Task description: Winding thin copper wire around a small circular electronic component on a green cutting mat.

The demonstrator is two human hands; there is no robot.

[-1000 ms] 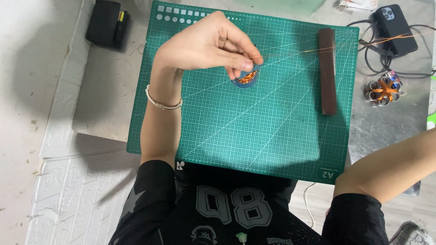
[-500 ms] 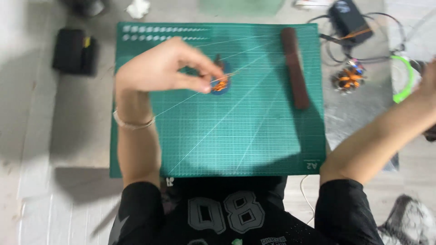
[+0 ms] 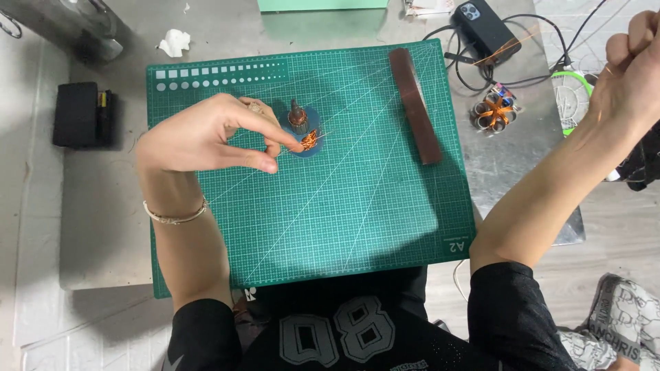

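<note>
Where the left hand's fingers (image 3: 289, 143) end, the copper-wound rotor (image 3: 302, 132) stands.

Bright, even overhead light, slightly cool. Soft dark shadow on the green cutting mat (image 3: 357, 227) at 6 o'clock, cast by head and torso, with a paler lit oval inside it. Faint shadow beneath the left hand (image 3: 206, 137), falling toward 9 o'clock across the grey tabletop (image 3: 103, 227). Dull sheen, no harsh glare, on the metal surface toward 12 o'clock. Sharp focus at centre, grid lines crisp. Mild motion blur on the raised right hand (image 3: 629, 69) at 2 o'clock. Slight wide-angle bending near the frame edges.
</note>
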